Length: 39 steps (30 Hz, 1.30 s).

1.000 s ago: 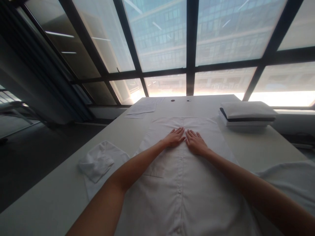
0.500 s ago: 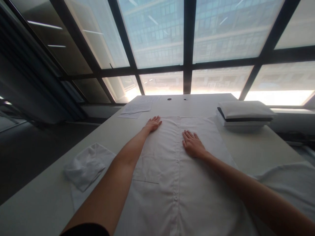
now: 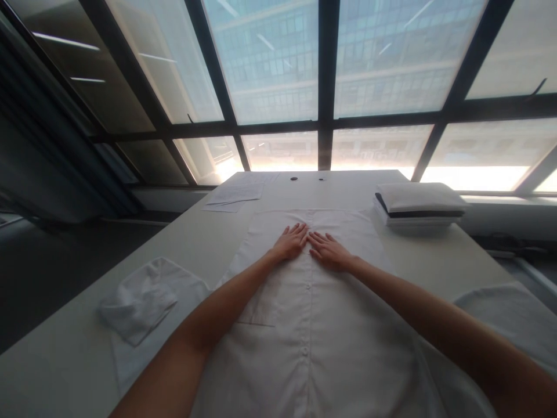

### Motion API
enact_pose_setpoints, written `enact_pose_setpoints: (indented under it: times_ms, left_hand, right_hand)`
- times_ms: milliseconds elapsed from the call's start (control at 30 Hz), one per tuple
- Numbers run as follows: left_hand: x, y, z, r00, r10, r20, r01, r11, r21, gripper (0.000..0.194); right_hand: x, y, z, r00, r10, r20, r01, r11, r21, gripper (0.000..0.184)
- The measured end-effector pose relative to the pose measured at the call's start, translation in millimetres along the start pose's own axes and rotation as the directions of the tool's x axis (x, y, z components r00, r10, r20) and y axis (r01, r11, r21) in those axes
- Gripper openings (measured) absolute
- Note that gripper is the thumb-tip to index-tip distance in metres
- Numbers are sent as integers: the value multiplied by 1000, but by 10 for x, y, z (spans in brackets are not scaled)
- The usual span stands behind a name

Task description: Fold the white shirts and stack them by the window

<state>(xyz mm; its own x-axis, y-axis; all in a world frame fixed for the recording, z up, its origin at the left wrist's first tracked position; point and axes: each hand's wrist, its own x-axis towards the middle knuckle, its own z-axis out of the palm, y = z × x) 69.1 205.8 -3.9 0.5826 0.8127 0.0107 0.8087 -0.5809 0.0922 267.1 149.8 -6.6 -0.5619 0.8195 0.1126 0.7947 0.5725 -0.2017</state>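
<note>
Nearest us, a white shirt (image 3: 357, 337) lies spread button side up down the middle of the table (image 3: 422, 255), with bunched white cloth (image 3: 141, 302) to its left and more to the right. Toward its far end, our left hand (image 3: 292, 241) and right hand (image 3: 329, 251) lie flat on either side of the button strip, fingers extended, grasping nothing. Beyond, we see a folded stack (image 3: 420, 203) at right, papers (image 3: 237, 191) at left, then windows (image 3: 383, 64).
</note>
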Motion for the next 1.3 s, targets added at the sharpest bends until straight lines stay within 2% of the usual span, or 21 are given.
enact_pose_setpoints:
  times_ms: [67,133,267,333,400,500,600,667,700,733,800,867,900,1133,1300]
  left_hand:
    - [-22,9,-14,1000,-6,-3,6,1000,5,58]
    - [-23,-2,-32,1000,-5,1,5,1000,8,59]
    - [-15,-17,-38,1000,-8,14,7,1000,19,59]
    - [-17,-19,-29,1000,-11,18,11,1000,22,60]
    - [-19,-20,-21,1000,-17,22,17,1000,19,60]
    - [-21,-19,-19,999,-31,27,31,999,11,60]
    - [-14,-17,-26,999,-34,35,34,999,1,60]
    - [8,-18,-31,998,-36,53,37,999,-11,60]
    - [28,-20,-34,997,-37,64,38,999,-17,60]
    - [55,-26,-35,997,-31,72,32,999,-23,60]
    - [132,-54,-39,997,9,72,-7,999,-32,61]
    - [236,-111,-45,996,62,66,-60,998,-35,61]
    - [297,-150,-51,995,78,66,-76,997,-33,61]
    - [716,-415,-100,996,-17,86,16,1000,10,61]
    - [808,-431,-87,997,-36,67,34,999,31,61]
  right_hand:
    - [111,130,-24,1000,-19,11,19,1000,5,64]
    - [224,306,-40,1000,22,3,-22,1000,-11,64]
    - [390,791,-76,974,228,-4,-228,972,-57,63]
    - [418,1066,-111,938,345,-14,-345,936,-70,62]
    - [409,1312,-152,883,468,-34,-469,880,-75,61]
    - [364,1510,-209,794,602,-82,-607,792,-67,62]
    - [335,1398,-232,755,639,-145,-652,756,-64,62]
    - [338,1171,-210,773,605,-191,-625,778,-67,61]
    - [345,1034,-187,807,557,-195,-578,813,-69,60]
    - [355,895,-157,862,474,-179,-491,869,-63,60]
    - [379,649,-90,962,260,-87,-263,964,-36,60]
    - [401,486,-36,994,104,-30,-104,995,-6,61]
    - [408,440,-19,997,72,-20,-73,997,-1,62]
    - [405,404,-23,996,89,-21,-89,996,-21,64]
    - [544,552,-51,994,107,0,-107,994,-28,62]
